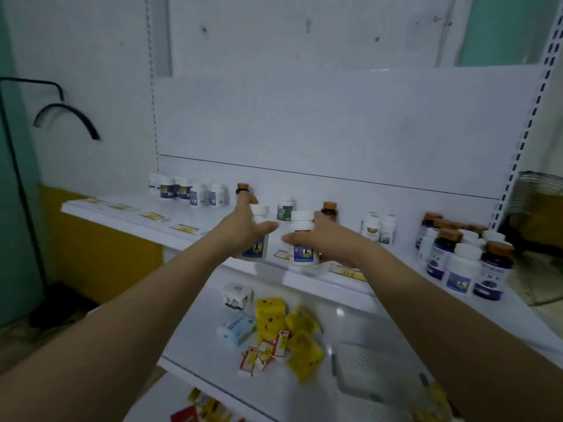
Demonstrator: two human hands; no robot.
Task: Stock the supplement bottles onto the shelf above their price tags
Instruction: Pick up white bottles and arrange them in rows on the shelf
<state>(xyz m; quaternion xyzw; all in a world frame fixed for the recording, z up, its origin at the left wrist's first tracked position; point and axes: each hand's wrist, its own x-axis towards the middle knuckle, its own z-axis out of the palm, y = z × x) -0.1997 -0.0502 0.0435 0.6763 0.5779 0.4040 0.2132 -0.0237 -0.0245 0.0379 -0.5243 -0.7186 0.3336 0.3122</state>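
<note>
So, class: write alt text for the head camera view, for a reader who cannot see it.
A person's left hand and right hand each grip a white supplement bottle at the front of a white shelf, above yellow price tags. More bottles line the back and cluster at the right; yellow packets lie on the shelf below.

Left hand (243, 229) covers most of the label on its white bottle (258, 236). Right hand (323, 239) hides the side of a second white bottle (301, 239). Price tags (347, 273) are blurred, print unreadable. Yellow packets (426, 403) are cut by the bottom edge
</note>
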